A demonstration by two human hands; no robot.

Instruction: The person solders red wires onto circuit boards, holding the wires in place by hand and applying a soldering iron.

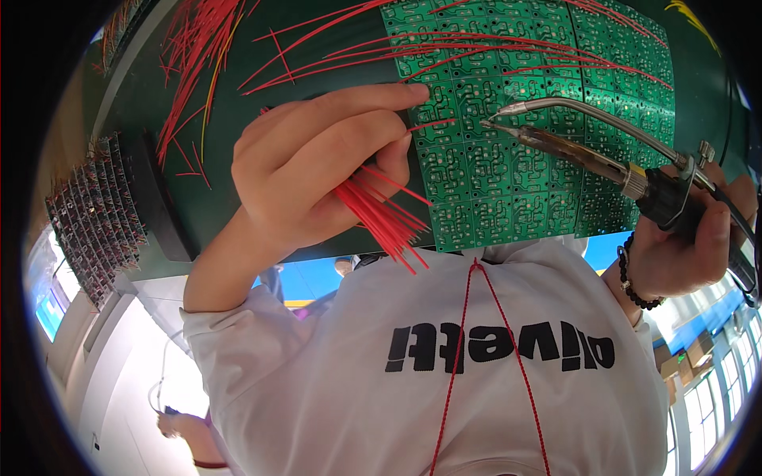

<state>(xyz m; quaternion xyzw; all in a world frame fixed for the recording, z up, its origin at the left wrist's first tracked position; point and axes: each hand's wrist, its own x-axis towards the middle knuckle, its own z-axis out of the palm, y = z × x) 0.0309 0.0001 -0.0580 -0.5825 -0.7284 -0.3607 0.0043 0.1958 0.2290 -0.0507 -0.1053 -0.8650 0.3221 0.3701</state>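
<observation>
I see the green circuit board panel [508, 151] lying flat on the dark green surface [333, 55], far of my chest and toward the right. It is a glossy sheet scored into many small, alike rectangles, each speckled with pale solder pads and fine traces. Thin red wires [476, 47] run across its far part in long, slightly bowed strands.

My left hand [317, 166] is closed around a bundle of short red wires [381, 214], stiff and straight, fanning out near the board's near edge; forefinger and thumb pinch a single strand whose bare end rests on the board. My right hand [690, 238] is wrapped tight round the black handle of a soldering iron [587, 155]. Its dull brown barrel narrows to a point touching the board just beside that strand, and a curved, shiny metal tube arches over it to the same spot.

A loose heap of red wires [194, 47] lies far left. A tray of small components [95, 218] stands at the left edge.
</observation>
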